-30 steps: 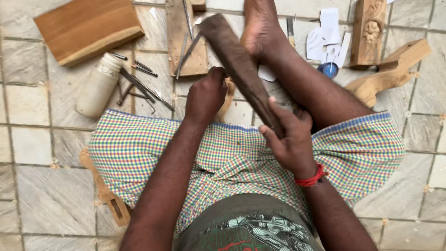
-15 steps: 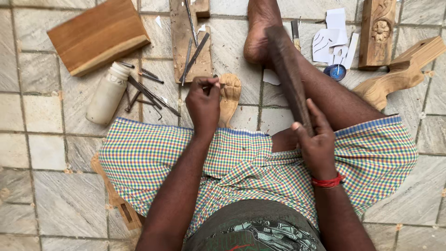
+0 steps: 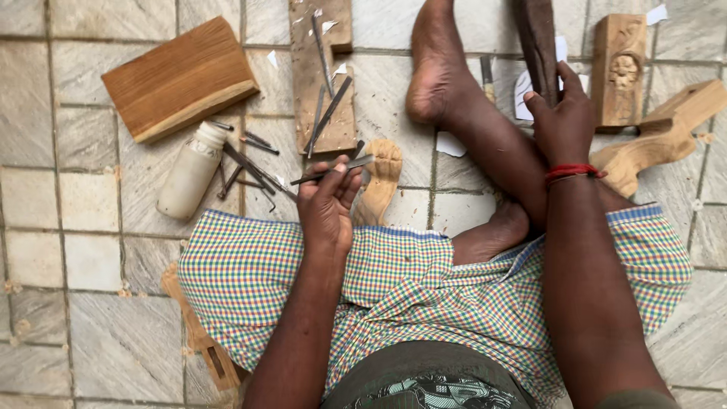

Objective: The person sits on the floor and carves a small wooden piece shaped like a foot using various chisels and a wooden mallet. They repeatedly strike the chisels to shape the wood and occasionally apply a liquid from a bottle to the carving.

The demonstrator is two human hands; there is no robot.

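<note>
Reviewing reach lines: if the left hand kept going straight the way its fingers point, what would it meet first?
Probably the plank with chisels lying on it, up the floor from the left hand, which holds a chisel; depth is uncertain.

Two hands [image 3: 327,208], one bottle [image 3: 191,173], three carved wooden pieces [image 3: 379,182].

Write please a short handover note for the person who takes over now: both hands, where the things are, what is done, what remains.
Left hand: holds a thin grey metal chisel in its fingers.
Right hand: grips a long dark wooden mallet, its far end beyond the frame.
Pale carved wooden piece: on the tiled floor, just beyond the left hand.
More chisels: beside a white plastic bottle.
Done: carving partly shaped.
Left: no tool touches it yet.
</note>
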